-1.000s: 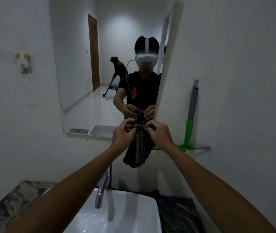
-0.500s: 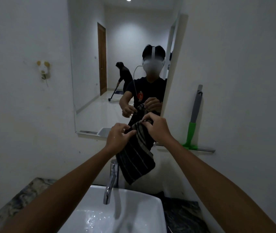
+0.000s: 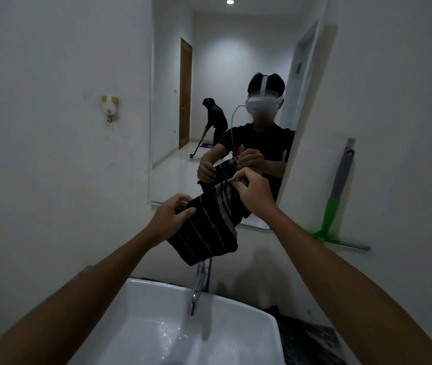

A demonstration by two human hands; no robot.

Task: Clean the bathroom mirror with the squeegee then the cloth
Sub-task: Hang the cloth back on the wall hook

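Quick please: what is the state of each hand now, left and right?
Left hand: pinches the lower edge of the striped cloth.
Right hand: pinches the cloth's upper corner.

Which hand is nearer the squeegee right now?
Right. The right hand pinches the cloth at its upper corner, left of the squeegee leaning against the wall; the left hand grips the cloth's lower-left edge, farther away.

cloth (image 3: 209, 227): dark, near black — thin pale stripes
squeegee (image 3: 333, 204): grey upper handle, bright green lower part and head
sink (image 3: 157, 325): white
faucet (image 3: 199, 283): silver
door (image 3: 185, 93): brown wood
wall hook (image 3: 110, 108): cream — yellow ears
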